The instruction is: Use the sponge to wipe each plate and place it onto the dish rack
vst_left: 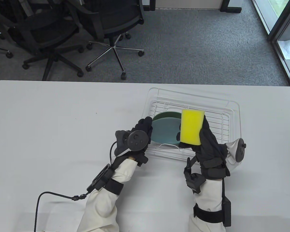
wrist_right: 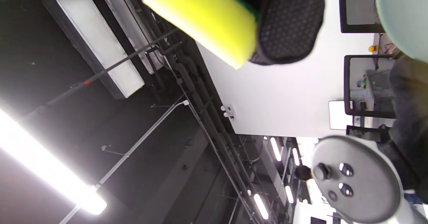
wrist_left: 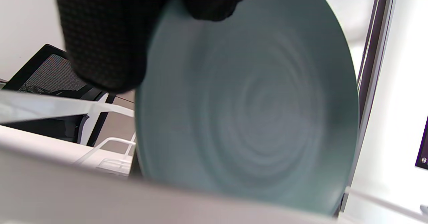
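While the left hand (vst_left: 141, 131) curls its fingers round the rim of the teal plate (vst_left: 165, 130), tilted over the dish rack (vst_left: 233, 125) in front of a darker plate (vst_left: 168, 114), it should lower it gently between the wires; the right hand (vst_left: 207, 142) grips the yellow sponge (vst_left: 191, 126) upright just beside, and should stay clear

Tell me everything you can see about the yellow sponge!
The bright yellow rectangular sponge looks soft and foamy, with rounded corners. The right wrist view shows a thin dark green layer on one side. The right hand in its black glove holds it up, broad yellow face toward the table camera, long side upright. It sits above the white wire dish rack, next to the round teal plate the left hand holds. Whether sponge and plate touch is unclear.
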`<state>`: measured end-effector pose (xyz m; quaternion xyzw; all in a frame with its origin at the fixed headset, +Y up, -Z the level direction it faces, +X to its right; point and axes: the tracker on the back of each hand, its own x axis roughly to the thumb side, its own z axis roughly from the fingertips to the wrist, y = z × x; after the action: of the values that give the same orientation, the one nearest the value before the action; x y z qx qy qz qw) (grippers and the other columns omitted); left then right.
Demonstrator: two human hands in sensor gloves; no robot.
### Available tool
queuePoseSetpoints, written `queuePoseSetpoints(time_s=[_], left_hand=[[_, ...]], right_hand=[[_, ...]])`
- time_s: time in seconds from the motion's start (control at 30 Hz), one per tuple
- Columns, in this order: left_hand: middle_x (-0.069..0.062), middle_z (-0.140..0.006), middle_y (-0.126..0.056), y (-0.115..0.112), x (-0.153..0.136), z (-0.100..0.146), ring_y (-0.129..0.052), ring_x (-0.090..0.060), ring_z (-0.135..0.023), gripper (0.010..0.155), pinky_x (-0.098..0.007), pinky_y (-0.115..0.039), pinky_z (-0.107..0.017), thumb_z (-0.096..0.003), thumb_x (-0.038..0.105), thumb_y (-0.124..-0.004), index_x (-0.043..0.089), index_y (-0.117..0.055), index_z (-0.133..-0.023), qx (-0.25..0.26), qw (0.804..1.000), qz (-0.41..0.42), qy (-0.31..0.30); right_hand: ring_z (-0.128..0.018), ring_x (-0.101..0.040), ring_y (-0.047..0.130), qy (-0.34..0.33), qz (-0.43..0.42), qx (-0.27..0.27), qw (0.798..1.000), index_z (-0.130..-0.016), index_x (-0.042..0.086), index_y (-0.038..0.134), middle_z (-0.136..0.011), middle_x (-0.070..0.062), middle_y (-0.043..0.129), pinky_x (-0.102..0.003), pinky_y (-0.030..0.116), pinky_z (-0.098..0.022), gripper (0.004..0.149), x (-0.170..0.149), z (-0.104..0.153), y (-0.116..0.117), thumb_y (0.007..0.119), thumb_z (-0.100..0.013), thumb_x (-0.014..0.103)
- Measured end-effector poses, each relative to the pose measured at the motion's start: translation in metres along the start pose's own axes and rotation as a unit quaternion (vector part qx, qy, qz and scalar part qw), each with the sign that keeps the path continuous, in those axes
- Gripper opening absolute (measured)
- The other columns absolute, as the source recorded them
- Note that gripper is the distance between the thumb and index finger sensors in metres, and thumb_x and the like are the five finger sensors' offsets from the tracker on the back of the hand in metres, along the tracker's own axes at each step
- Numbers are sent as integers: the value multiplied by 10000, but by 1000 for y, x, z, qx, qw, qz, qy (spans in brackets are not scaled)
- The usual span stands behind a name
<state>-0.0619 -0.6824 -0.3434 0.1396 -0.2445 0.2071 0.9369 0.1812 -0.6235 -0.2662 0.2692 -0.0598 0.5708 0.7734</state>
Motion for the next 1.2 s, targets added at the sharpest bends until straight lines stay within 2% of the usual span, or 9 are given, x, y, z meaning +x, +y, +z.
queuePoseSetpoints(time_s=[0.2, 0.37, 0.47, 0.57, 0.73, 0.8, 0.87, 1.1, 1.2], left_hand=[[-221, -816, -880, -14, -3, -3, -1067, -391, -607, 418, -394, -1027, -346, -545, 144, -737, 29, -702, -946, -25, 999, 14, 15], [-219, -817, -914, -27, -6, -3, -1087, -431, -596, 420, -415, -1033, -336, -536, 172, -770, 50, -746, -938, -55, 998, 31, 22], [-239, -819, -919, -28, -9, -3, -1081, -464, -594, 432, -433, -1025, -335, -542, 164, -752, 26, -741, -952, -55, 997, 49, 37], [-290, -903, -855, -15, -17, 3, -986, -528, -684, 520, -492, -951, -413, -562, 206, -732, -28, -669, -1023, -53, 991, 110, 60], [-276, -924, -828, 22, -36, 27, -946, -468, -744, 538, -442, -921, -472, -576, 243, -708, -27, -648, -1038, -5, 990, 122, 65], [-274, -923, -828, 34, -45, 40, -949, -467, -741, 539, -440, -923, -469, -579, 250, -704, -28, -648, -1038, 5, 989, 128, 71], [-274, -924, -827, 45, -57, 58, -948, -468, -741, 545, -437, -924, -470, -581, 252, -699, -33, -640, -1042, 19, 987, 139, 80], [-284, -931, -812, 58, -86, 97, -941, -469, -746, 575, -438, -920, -475, -589, 265, -683, -62, -603, -1055, 39, 983, 149, 102], [-306, -944, -784, 57, -99, 111, -929, -478, -753, 611, -443, -914, -482, -594, 274, -668, -89, -552, -1072, 46, 975, 179, 123]], right_hand=[[-783, -470, 788, 25, 40, 19, 999, -1189, 60, 296, -1029, -377, 617, -456, 782, -573, 604, -8, -6, 13, 523, -708, 345], [-782, -466, 800, 42, 60, 15, 997, -1187, 64, 327, -1030, -366, 633, -451, 787, -575, 595, -16, -9, 16, 532, -707, 350], [-783, -465, 802, 53, 68, 12, 996, -1185, 55, 334, -1027, -366, 636, -449, 788, -575, 597, -21, -11, 18, 535, -706, 350], [-780, -473, 803, 64, 73, 13, 995, -1179, 33, 351, -1022, -372, 640, -453, 789, -572, 602, -26, -12, 19, 544, -702, 345], [-748, -499, 819, 83, 131, 18, 988, -1149, -31, 449, -990, -390, 673, -475, 797, -543, 609, -27, -11, 21, 599, -676, 323], [-735, -509, 826, 103, 187, 47, 976, -1135, -42, 486, -977, -395, 688, -485, 801, -531, 609, -30, -9, 24, 623, -662, 317], [-735, -506, 831, 122, 263, 87, 953, -1124, -46, 513, -976, -386, 697, -483, 804, -531, 609, -37, -4, 29, 638, -653, 320], [-709, -534, 833, 154, 354, 143, 912, -1081, -67, 598, -940, -400, 733, -517, 799, -508, 600, -68, 13, 44, 693, -616, 299], [-729, -546, 809, 162, 421, 182, 874, -1072, -67, 610, -932, -393, 740, -523, 795, -511, 597, -87, 19, 54, 700, -609, 298]])
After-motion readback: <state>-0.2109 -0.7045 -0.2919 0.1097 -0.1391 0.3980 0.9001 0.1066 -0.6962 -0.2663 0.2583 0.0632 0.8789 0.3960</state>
